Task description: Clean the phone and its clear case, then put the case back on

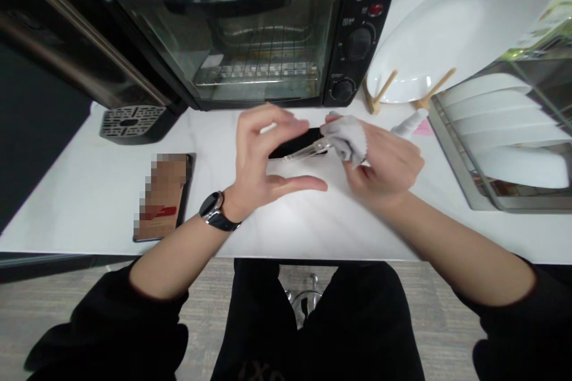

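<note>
My right hand [384, 164] is closed on a small grey cloth [351, 138], which is pinched around one end of a thin dark object with a shiny metal arm [308, 150], likely a pair of glasses. My left hand [263, 158], with a black watch on its wrist, is curved in an open C just left of it. The fingers reach over the dark object, the thumb is stretched out below, and nothing is clearly gripped. Both hands hover over the white countertop [89, 190].
A black toaster oven [250, 30] stands at the back. A phone [164, 195] lies at the left, a drip grate [129, 122] behind it. A small white spray bottle [409, 124], white plates on a wooden stand [456, 24] and a dish rack [504, 143] are at the right.
</note>
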Demonstrator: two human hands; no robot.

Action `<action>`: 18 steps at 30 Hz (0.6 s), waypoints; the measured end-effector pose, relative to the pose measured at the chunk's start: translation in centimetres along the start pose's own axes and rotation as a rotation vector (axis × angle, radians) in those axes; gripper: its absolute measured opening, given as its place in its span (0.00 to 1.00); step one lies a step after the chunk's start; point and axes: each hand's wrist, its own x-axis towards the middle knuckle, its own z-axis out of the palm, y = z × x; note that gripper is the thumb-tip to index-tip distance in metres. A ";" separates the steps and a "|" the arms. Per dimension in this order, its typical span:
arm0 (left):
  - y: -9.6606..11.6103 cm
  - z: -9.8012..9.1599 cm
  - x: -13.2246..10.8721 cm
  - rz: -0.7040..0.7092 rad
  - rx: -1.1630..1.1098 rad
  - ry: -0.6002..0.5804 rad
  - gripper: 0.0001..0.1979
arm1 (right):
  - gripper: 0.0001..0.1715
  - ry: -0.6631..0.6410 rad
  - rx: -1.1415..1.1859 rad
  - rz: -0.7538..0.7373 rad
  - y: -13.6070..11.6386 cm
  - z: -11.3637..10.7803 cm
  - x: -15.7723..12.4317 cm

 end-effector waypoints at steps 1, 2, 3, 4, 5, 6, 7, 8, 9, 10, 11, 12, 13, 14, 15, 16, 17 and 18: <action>0.4 -0.4 0.3 0.109 0.025 0.057 0.34 | 0.20 0.020 -0.066 0.036 0.1 -0.1 0.0; 0.8 -0.8 0.5 0.195 0.036 0.067 0.27 | 0.20 0.039 -0.125 0.062 0.2 -0.3 0.0; 1.3 -1.2 0.8 0.228 0.009 0.002 0.21 | 0.20 0.055 -0.170 0.078 0.3 -0.4 0.0; 1.8 -1.5 0.9 0.255 -0.052 -0.082 0.18 | 0.21 0.063 -0.199 0.085 0.4 -0.4 0.0; 2.2 -1.7 0.9 0.278 -0.099 -0.165 0.18 | 0.22 0.069 -0.210 0.082 0.5 -0.4 0.0; 2.5 -1.8 0.9 0.290 -0.135 -0.238 0.18 | 0.23 0.074 -0.206 0.071 0.6 -0.4 0.0; 2.7 -1.8 0.8 0.294 -0.147 -0.286 0.19 | 0.25 0.081 -0.189 0.059 0.7 -0.3 0.0; 2.8 -1.7 0.6 0.276 -0.135 -0.318 0.20 | 0.26 0.093 -0.161 0.037 0.8 -0.2 0.0; 2.9 -1.5 0.5 0.233 -0.116 -0.336 0.20 | 0.27 0.111 -0.124 0.010 0.9 -0.1 0.0; 2.9 -1.3 0.3 0.168 -0.106 -0.347 0.22 | 0.28 0.137 -0.088 -0.024 1.0 0.1 0.0; 2.8 -1.1 0.2 0.092 -0.108 -0.352 0.23 | 0.28 0.159 -0.061 -0.052 1.1 0.2 0.0; 2.8 -0.9 0.0 0.015 -0.122 -0.352 0.26 | 0.29 0.170 -0.046 -0.064 1.1 0.2 -0.1; 2.7 -0.7 -0.1 -0.057 -0.144 -0.345 0.28 | 0.29 0.173 -0.042 -0.065 1.2 0.2 -0.1; 2.8 -0.6 -0.2 -0.128 -0.172 -0.329 0.30 | 0.28 0.167 -0.050 -0.057 1.2 0.2 -0.2; 2.8 -0.4 -0.4 -0.200 -0.202 -0.307 0.31 | 0.27 0.157 -0.072 -0.051 1.3 0.1 -0.3; 2.9 -0.3 -0.5 -0.283 -0.236 -0.281 0.32 | 0.25 0.154 -0.102 -0.056 1.4 0.0 -0.3; 3.0 -0.2 -0.6 -0.380 -0.277 -0.253 0.34 | 0.23 0.157 -0.132 -0.077 1.5 -0.2 -0.4; 3.1 0.0 -0.6 -0.491 -0.327 -0.221 0.35 | 0.21 0.161 -0.160 -0.106 1.6 -0.5 -0.5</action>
